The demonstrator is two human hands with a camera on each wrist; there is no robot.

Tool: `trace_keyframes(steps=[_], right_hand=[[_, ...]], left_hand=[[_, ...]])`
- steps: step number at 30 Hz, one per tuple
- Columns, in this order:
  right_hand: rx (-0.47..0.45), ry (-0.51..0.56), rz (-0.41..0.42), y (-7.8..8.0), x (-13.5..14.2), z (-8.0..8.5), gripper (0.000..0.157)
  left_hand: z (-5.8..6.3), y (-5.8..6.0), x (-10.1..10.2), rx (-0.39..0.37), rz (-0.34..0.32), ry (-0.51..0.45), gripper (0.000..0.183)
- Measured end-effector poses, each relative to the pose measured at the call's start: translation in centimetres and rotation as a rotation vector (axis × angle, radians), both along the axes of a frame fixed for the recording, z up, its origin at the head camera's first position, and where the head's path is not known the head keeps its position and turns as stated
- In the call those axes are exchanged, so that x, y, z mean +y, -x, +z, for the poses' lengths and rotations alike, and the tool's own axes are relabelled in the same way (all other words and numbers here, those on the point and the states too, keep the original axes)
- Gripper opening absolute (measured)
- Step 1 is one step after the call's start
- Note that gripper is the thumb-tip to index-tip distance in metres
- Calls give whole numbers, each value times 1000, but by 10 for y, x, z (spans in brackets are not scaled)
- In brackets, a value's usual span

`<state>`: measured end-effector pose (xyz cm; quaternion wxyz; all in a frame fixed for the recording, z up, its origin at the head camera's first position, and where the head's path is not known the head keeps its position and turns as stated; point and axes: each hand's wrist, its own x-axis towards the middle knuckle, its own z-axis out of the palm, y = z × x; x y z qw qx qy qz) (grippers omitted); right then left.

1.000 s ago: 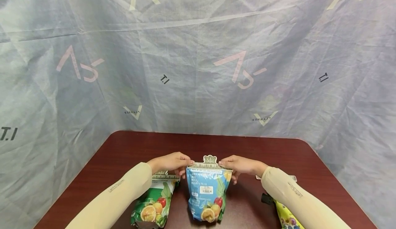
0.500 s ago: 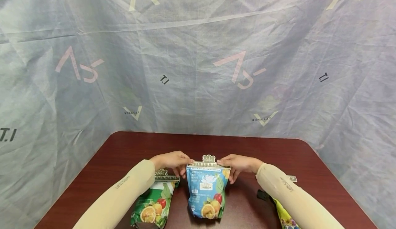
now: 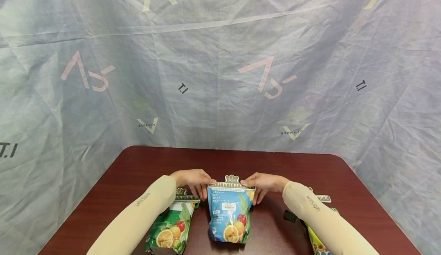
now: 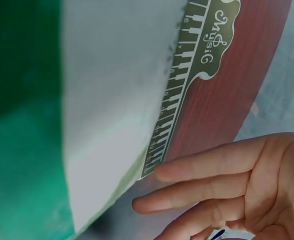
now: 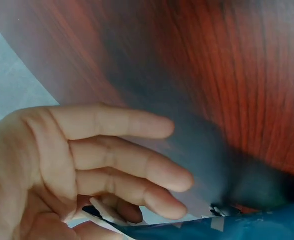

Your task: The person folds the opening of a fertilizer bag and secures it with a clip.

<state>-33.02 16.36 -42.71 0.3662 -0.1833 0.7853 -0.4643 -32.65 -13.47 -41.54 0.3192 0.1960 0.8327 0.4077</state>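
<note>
A blue pouch with fruit pictures stands upright at the front middle of the table. Along its top edge runs a piano-key clip with a crest in the middle. My left hand pinches the top's left end between thumb and fingers, and my right hand pinches the right end. In both wrist views the other fingers stretch out loosely. Left of the blue pouch stands a green and white pouch, topped by a similar clip marked "Music", partly behind my left sleeve.
A yellow pouch lies at the right, mostly hidden under my right sleeve. Near it are a black piece and another piano-key strip. The dark red table ends at a grey cloth backdrop.
The blue pouch's top has shifted slightly left. Both hands keep their pinch, the right moving slightly left too. The forearms have drawn inward, uncovering a bit more of the right-hand strip.
</note>
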Motion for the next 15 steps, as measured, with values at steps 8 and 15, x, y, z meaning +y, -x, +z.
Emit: trace_keyframes(steps=[8, 15], right_hand=[[3, -39, 17, -2, -3, -6, 41], [53, -119, 22, -9, -6, -9, 38]], left_hand=[[1, -3, 2, 7, -31, 89, 35], [0, -5, 4, 45, -64, 170, 33]])
